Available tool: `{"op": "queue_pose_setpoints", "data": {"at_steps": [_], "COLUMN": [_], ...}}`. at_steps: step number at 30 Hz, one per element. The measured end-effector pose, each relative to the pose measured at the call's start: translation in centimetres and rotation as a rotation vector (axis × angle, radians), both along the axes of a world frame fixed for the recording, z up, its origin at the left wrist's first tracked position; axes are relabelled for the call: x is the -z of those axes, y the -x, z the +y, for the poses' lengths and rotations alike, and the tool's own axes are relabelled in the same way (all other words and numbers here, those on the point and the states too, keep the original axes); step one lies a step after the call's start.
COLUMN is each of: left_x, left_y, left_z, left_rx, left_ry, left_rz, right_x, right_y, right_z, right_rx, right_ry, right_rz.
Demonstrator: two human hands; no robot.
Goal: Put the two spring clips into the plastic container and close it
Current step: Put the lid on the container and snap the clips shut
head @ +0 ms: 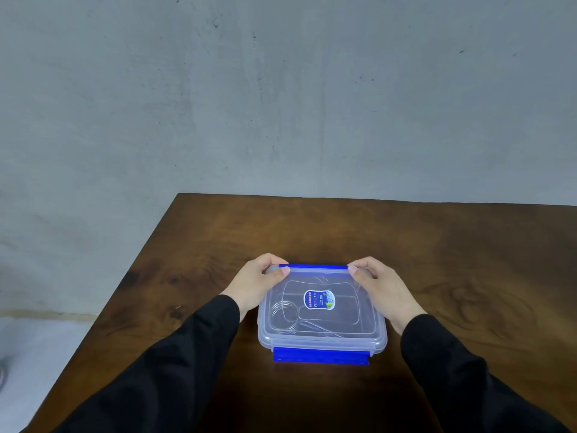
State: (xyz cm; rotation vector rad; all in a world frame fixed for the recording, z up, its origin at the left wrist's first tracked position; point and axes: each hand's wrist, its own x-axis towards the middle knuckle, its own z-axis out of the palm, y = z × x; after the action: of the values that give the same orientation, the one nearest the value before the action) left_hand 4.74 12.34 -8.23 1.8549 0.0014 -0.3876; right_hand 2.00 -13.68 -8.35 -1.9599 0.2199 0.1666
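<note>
Clear plastic, blue at the edges: the plastic container (321, 310) sits on the brown worktop (452, 260) right in front of me, its lid (343, 320) already laid on. Through it I can make out coiled wire at the left, one spring clip (282, 310) I think; the second I cannot tell apart. My left hand (257, 284) and right hand (379, 287) each close their grip on a far corner, thumbs on the lid beside the far latch (313, 266). The near latch (321, 356) looks splayed outward, unfastened. I judge I am sealing it: next comes pressing the far latch down, then snapping the near one.
</note>
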Motion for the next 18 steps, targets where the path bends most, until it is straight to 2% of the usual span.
{"op": "queue_pose_setpoints", "data": {"at_steps": [3,6,9,11,13,15,18], "left_x": [0.1,0.2,0.4,1.0,2.8,4.5,5.8], "left_y": [0.1,0.1,2.5,5.3,7.8,9.3,9.8], "left_z": [0.0,0.1,0.7,1.6,2.6,3.0,2.8], "left_rx": [-0.005,0.01,-0.051,0.081,0.266,0.381,0.383], "left_ry": [-0.006,-0.192,-0.39,-0.509,-0.645,-0.776,-0.877], "left_rz": [-0.008,-0.152,-0.499,-0.782,-0.999,-1.028,-1.013], "right_x": [0.1,0.5,0.5,2.0,4.1,5.6,6.3], "right_y": [-0.1,0.3,3.6,6.4,8.4,9.5,9.7], "right_z": [0.1,-0.3,-0.9,-1.7,-2.8,-3.4,-2.8], "right_rx": [-0.013,-0.017,-0.129,-0.318,-0.452,-0.485,-0.448], "right_ry": [0.017,0.239,0.376,0.527,0.663,0.752,0.827], "right_rz": [-0.014,-0.202,-0.518,-0.677,-0.724,-0.658,-0.682]}}
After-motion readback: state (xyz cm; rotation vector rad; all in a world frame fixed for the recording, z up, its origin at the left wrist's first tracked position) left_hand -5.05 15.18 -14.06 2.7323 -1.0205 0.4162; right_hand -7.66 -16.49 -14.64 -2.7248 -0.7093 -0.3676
